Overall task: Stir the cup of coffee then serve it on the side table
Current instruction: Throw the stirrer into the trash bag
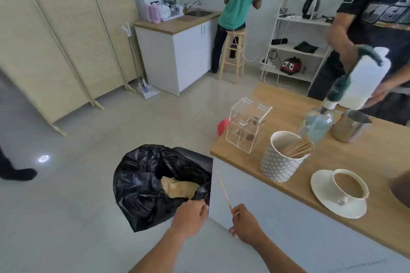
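- Step, as I read it: stirring is done and the stick goes in the bin. Right hand [244,221] pinches the thin wooden stick [224,190] at its lower end, with the tip angled up beside the bin bag [144,184].
- Left hand [190,217] grips the bag's near rim and pulls the mouth open.
- Get the stick over the opening before letting go. It's light and could skid off the glossy, crinkled plastic.
- Coffee cup [349,186] sits on its saucer [321,184], close to the counter's [366,150] near edge.
- Both are smooth white ceramic, round, with a small handle facing us. Milky coffee is close to the brim, so carry by the saucer and keep it level.
- Side table: probably out of view.
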Motion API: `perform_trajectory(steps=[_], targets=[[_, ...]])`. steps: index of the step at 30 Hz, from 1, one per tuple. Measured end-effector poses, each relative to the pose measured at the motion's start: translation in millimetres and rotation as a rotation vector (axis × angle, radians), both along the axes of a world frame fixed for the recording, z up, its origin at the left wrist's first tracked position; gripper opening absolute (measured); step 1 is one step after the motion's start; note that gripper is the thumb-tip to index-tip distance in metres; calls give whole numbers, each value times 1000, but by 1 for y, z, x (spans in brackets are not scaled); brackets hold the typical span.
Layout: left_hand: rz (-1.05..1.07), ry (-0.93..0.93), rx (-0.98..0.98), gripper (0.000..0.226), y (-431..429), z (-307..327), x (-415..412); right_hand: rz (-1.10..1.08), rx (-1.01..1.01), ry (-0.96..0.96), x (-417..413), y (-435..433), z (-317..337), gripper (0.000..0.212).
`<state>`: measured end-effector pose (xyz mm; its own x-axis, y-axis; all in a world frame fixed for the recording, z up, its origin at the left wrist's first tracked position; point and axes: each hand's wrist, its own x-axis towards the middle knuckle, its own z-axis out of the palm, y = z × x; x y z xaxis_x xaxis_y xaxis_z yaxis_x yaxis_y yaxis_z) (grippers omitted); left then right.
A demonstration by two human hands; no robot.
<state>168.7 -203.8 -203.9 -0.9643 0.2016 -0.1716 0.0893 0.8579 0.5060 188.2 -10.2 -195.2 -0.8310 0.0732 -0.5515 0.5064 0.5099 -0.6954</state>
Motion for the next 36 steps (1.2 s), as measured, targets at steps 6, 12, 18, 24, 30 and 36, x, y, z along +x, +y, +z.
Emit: perform_trajectory(steps=[6, 12, 18, 24, 30, 36], targets=[[167, -110, 5, 35, -70, -34, -36, 142, 152, -42, -64, -56, -33, 10], [273, -241, 52, 31, -113, -74, -69, 163, 148, -157, -108, -104, -77, 7], [292, -359, 84, 34, -133, -103, -92, 194, 166, -244, -142, -135, -114, 13], [290, -428, 94, 36, -140, -114, -116, 183, 187, -283, -172, -142, -133, 23], [303, -454, 89, 35, -148, -123, -125, 238, 274, -305, -171, -125, -138, 33], [266, -461, 86, 34, -146, -123, -131, 256, 299, -329, -167, -108, -131, 33]])
